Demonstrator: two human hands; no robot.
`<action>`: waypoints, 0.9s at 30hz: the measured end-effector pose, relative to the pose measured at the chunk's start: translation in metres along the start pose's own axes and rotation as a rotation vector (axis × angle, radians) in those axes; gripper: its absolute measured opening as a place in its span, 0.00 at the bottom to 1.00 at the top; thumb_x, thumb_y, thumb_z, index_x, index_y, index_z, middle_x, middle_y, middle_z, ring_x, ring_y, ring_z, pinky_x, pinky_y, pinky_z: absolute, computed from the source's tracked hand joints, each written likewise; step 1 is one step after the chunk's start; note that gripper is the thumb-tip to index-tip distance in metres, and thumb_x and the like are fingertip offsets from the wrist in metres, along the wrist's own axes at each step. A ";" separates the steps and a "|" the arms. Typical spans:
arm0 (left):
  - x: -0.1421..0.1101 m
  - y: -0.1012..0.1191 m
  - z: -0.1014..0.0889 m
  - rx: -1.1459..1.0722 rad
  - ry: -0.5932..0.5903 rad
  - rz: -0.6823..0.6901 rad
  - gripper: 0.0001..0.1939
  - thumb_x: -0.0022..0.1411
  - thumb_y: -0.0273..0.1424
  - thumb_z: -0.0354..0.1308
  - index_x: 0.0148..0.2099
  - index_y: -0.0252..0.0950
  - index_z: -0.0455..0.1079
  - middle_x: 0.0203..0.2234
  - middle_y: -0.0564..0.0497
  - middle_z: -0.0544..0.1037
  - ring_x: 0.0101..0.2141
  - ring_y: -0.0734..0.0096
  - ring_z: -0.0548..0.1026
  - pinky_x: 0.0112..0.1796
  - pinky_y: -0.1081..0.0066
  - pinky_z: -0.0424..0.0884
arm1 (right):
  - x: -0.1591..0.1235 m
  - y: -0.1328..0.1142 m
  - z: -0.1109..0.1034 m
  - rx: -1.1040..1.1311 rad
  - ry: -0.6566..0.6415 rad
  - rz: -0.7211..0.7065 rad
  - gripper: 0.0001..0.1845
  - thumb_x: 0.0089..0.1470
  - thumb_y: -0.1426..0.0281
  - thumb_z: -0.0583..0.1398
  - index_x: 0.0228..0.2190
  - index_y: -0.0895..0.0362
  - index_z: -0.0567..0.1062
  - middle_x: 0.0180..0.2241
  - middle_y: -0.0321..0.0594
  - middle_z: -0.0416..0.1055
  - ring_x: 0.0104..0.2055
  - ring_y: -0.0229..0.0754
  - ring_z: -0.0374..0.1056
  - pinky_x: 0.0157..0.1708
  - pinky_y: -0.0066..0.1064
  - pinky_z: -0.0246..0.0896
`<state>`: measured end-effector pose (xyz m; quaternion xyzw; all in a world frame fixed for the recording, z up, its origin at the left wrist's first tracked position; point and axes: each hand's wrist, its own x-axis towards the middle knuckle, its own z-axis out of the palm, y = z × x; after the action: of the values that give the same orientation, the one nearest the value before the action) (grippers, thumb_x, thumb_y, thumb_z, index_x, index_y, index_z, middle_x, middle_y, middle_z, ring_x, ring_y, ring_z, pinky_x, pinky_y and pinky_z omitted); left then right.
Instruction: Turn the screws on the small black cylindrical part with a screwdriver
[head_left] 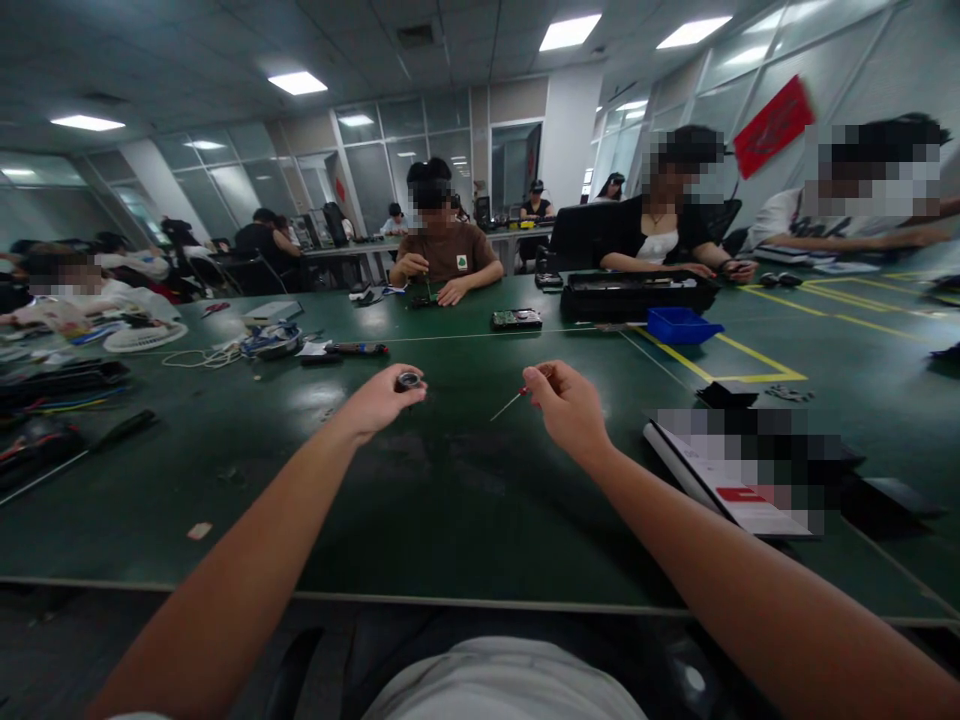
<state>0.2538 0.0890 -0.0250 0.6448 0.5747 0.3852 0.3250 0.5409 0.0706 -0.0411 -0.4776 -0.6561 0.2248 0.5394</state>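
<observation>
My left hand (381,400) is closed around a small dark round part with a ring-shaped, silvery top (408,381); its exact kind is not clear. To the right, my right hand (564,400) pinches a thin screwdriver (508,404) by its red end, and the slim metal shaft points down and to the left. Both hands are held over the green tabletop (450,520), a forearm's length out from my body. A gap separates the screwdriver tip from the round part. Fingers hide most of the screwdriver's handle.
Ahead lies a hard drive (516,319), before a long black case (637,296) and a blue bin (681,326). A box (727,480) sits right of my forearm. Cables (274,340) and tools (352,350) lie left. A co-worker (450,250) sits opposite.
</observation>
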 end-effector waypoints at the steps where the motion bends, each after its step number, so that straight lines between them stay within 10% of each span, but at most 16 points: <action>1: 0.003 0.005 0.016 0.018 -0.013 0.012 0.19 0.53 0.32 0.65 0.47 0.35 0.71 0.42 0.44 0.80 0.43 0.60 0.77 0.48 0.61 0.69 | 0.000 0.000 0.000 0.035 0.005 0.000 0.19 0.60 0.53 0.57 0.30 0.55 0.74 0.22 0.34 0.69 0.25 0.39 0.65 0.27 0.32 0.57; 9: 0.004 0.013 0.094 0.214 -0.060 0.242 0.14 0.56 0.29 0.65 0.46 0.37 0.74 0.43 0.47 0.80 0.44 0.60 0.76 0.48 0.62 0.69 | 0.000 0.000 0.001 0.280 0.092 -0.002 0.14 0.60 0.57 0.57 0.36 0.54 0.73 0.30 0.38 0.75 0.30 0.41 0.71 0.33 0.36 0.66; 27: -0.008 0.003 0.090 0.194 -0.075 0.281 0.16 0.60 0.32 0.63 0.51 0.40 0.73 0.47 0.49 0.79 0.48 0.61 0.75 0.51 0.64 0.68 | -0.003 0.001 0.004 -0.034 -0.041 -0.037 0.17 0.59 0.54 0.59 0.31 0.54 0.75 0.25 0.37 0.76 0.27 0.41 0.71 0.30 0.34 0.62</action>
<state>0.3333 0.0830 -0.0673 0.7612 0.5006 0.3451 0.2255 0.5374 0.0696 -0.0446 -0.4698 -0.6794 0.2134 0.5216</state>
